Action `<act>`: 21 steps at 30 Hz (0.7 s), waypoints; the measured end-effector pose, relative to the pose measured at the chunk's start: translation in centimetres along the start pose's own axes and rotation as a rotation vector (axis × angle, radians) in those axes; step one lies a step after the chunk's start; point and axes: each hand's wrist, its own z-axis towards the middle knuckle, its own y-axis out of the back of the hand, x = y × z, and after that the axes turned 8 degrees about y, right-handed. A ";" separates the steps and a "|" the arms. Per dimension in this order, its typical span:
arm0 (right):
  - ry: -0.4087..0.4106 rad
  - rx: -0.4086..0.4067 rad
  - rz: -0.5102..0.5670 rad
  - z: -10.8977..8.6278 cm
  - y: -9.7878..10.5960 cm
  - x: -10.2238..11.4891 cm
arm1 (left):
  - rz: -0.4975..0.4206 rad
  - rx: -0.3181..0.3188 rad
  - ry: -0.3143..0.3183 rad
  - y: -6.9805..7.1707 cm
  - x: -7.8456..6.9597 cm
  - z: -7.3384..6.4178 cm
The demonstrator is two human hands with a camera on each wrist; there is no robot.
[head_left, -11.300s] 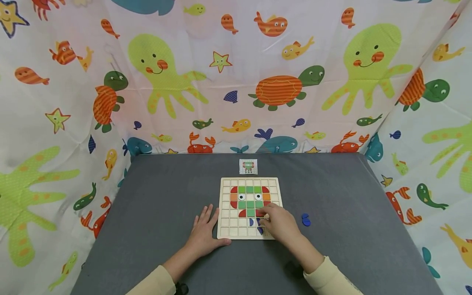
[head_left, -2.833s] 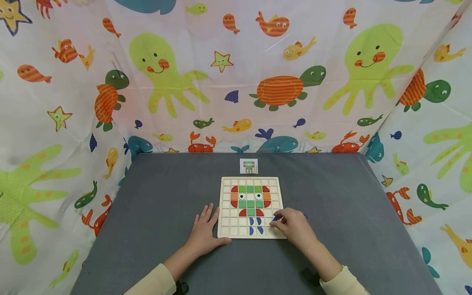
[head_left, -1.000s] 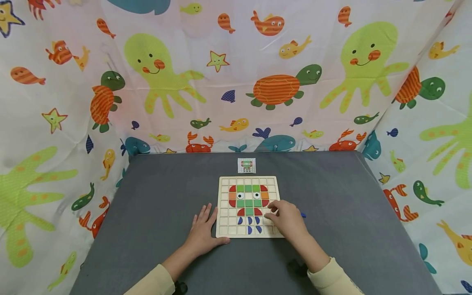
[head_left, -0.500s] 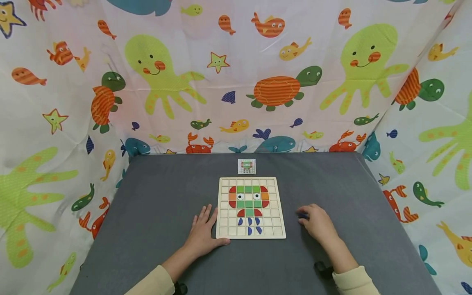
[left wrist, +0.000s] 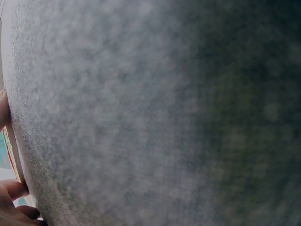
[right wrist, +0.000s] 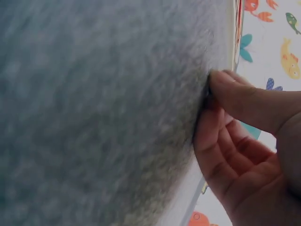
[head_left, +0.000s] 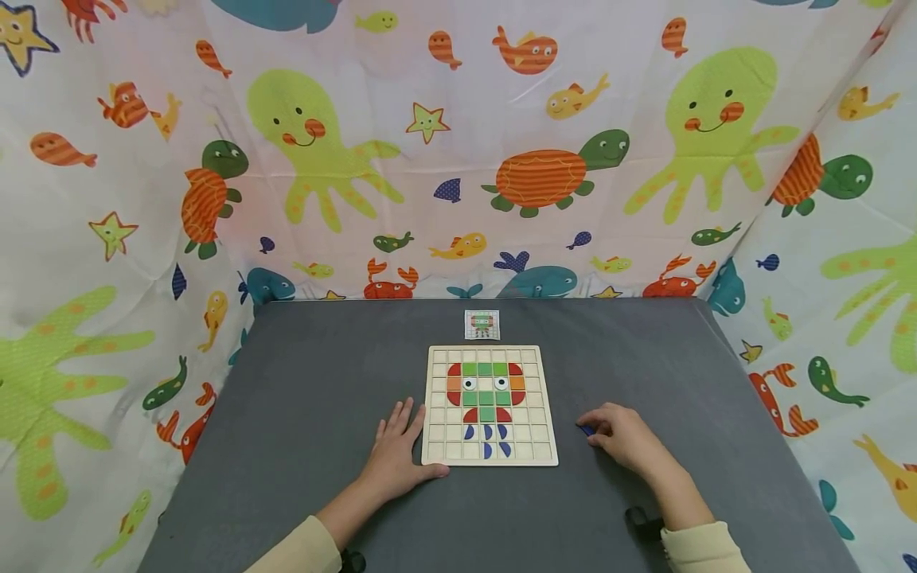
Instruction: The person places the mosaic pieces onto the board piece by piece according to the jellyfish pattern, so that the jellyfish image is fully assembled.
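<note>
A wooden grid board (head_left: 440,454) lies flat on the grey table, bearing green, red, orange and eye-marked tiles as a face. Below the face, several blue half-round pieces (head_left: 488,450) sit in the grid cells. My left hand (head_left: 392,458) rests at the board's left side, fingers spread along that edge and thumb at the near-left corner. Off the board's right side, my right hand (head_left: 626,436) pinches a blue piece (head_left: 587,430) down at the tabletop. In the right wrist view, thumb and fingertips (right wrist: 221,80) close around a dark sliver of it at the cloth.
A small picture card (head_left: 482,325) showing a similar face on a grid lies just beyond the board. The grey table (head_left: 344,358) ends at the back and sides against a hanging curtain (head_left: 444,95) printed with sea animals.
My right hand placed another blue piece on the board's left lower part, then moved right off the board to the blue piece on the table. My left hand stays put.
</note>
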 end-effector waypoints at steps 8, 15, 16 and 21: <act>0.062 -0.055 -0.018 -0.3 -0.1 -0.6 | 0.001 0.006 -0.004 -0.2 0.2 0.1; 0.061 -0.099 -0.010 0.1 -0.7 1.2 | 0.008 0.000 0.000 -0.3 0.2 0.3; 0.059 -0.104 0.000 0.2 -0.8 1.8 | 0.008 0.000 0.000 -0.3 0.2 0.3; 0.077 -0.117 0.012 1.2 -2.3 4.9 | -0.001 0.002 0.002 -0.4 0.2 0.2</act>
